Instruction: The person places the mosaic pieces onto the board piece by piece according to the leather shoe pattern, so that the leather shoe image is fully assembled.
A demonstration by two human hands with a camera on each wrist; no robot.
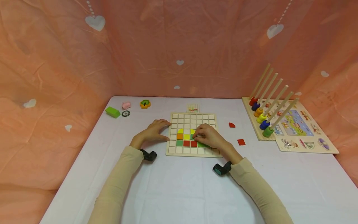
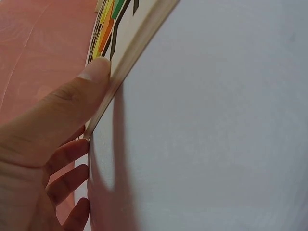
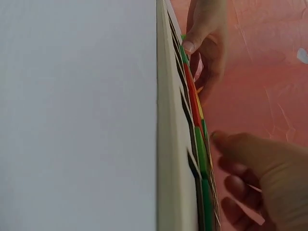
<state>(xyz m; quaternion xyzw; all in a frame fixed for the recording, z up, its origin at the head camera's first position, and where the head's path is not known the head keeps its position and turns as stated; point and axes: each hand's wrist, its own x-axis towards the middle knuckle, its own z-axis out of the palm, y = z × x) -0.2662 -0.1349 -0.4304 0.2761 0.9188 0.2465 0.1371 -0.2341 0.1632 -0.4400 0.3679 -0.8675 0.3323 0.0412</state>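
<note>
A wooden grid board lies flat on the white table. My left hand rests at its left side, fingers straight, thumb touching the edge. Over the board's right half is my right hand, thumb and fingertips together at a small green tile in the grid; the hand hides part of it. Around it sit yellow, orange, red and green tiles. Below the right hand, more green tiles are partly covered.
Behind the board stands a small pattern card. A red quarter-round piece and a red square lie to the right. Farther right are a peg stand and a picture puzzle. A green block and small toys sit back left.
</note>
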